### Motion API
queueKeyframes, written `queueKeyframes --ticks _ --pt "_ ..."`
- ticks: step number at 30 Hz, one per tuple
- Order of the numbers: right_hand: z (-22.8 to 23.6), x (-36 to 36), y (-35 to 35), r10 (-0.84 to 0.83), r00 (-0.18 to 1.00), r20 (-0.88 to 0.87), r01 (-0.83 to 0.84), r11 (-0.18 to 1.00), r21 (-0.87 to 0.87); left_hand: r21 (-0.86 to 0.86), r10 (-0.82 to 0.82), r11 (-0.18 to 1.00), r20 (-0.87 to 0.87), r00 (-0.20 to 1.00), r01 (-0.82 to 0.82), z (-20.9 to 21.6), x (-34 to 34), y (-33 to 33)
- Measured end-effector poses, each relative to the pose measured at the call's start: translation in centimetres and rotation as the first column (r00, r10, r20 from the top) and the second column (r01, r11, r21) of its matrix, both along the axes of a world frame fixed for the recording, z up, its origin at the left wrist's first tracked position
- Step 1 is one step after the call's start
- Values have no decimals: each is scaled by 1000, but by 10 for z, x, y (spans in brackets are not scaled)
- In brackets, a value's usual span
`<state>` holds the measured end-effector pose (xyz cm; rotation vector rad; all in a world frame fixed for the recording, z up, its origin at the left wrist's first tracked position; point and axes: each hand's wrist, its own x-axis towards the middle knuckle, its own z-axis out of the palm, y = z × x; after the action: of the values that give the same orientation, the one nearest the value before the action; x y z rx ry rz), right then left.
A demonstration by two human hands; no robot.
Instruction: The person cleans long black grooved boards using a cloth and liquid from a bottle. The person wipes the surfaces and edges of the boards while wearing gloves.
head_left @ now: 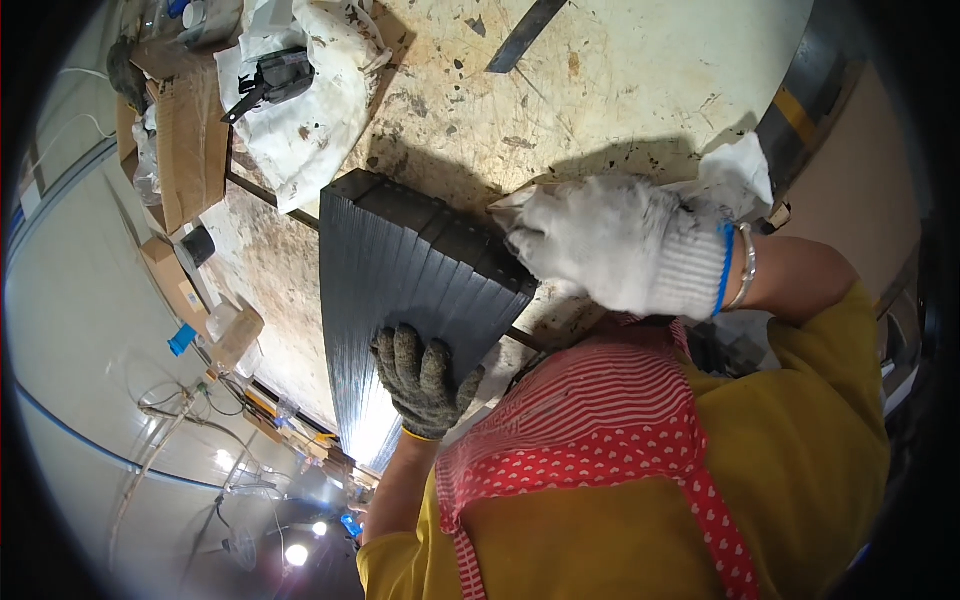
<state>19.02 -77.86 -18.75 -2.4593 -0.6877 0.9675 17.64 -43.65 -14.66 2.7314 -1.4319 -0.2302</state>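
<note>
A thick stack of long, dark, flat strips (385, 250) lies on the worktable, its end face toward the far right and its length running toward the lower left. My left hand (425, 380), in a dark, dirty knit glove, rests flat on top of the strips with its fingers a little apart. Beside the stack's end, my right hand (610, 240) wears a white knit glove with a blue cuff edge. Its fingers are curled around a whitish cloth (738, 172), which shows behind the hand and at the fingertips. Fingertips and stack end are very close; whether they touch I cannot tell.
The worktable (640, 80) is stained and flaked. One dark strip (525, 35) lies at its far side. A white bag (330, 130) with a black tool-like piece (275, 80) on it is at the far left, near an open cardboard box (195, 140).
</note>
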Motion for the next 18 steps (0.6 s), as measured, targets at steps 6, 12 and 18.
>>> queueKeyframes --ticks 6,12,18 --pt "7 -11 -1 -147 944 296 128 988 80 -23 22 999 11 1000 -22 -4 -2 2" --pt "29 12 -36 -1 987 -160 20 993 120 -21 36 999 -15 999 -36 -1 -1 1" --pt "3 20 -35 -391 919 55 376 908 187 -13 -1 1000 4 1000 1 -1 0 1"
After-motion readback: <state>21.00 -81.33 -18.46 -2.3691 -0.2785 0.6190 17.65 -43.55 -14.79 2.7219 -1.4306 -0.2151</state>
